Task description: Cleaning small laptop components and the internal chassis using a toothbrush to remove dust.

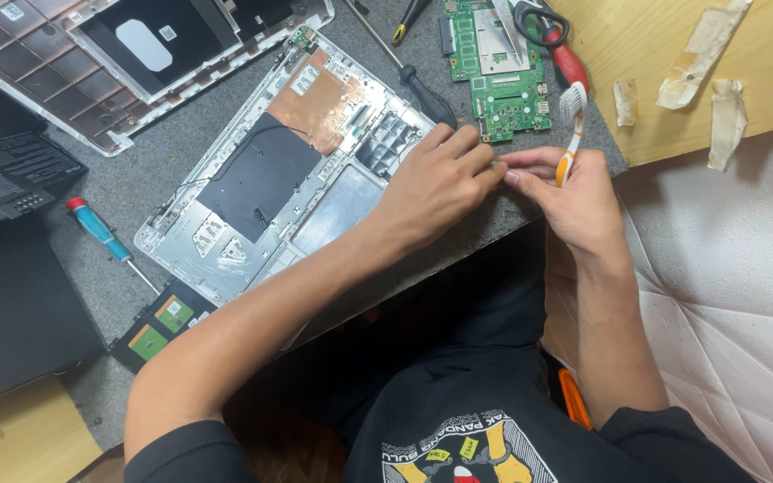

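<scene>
An opened laptop shell (266, 174) lies on a grey mat, with a copper plate and a black sheet inside it. My left hand (436, 179) rests on the shell's right end, its fingertips meeting those of my right hand (565, 192). My right hand holds an orange and white toothbrush (570, 125) upright, bristles at the top. What is pinched between the fingertips of both hands is too small to tell.
A green circuit board (501, 67) lies beyond the hands, with a black-handled screwdriver (422, 89) and a red-handled tool (565, 58) beside it. A blue screwdriver (100, 231) lies left of the shell. Another laptop cover (91, 80) sits top left. A wooden board (691, 72) is at right.
</scene>
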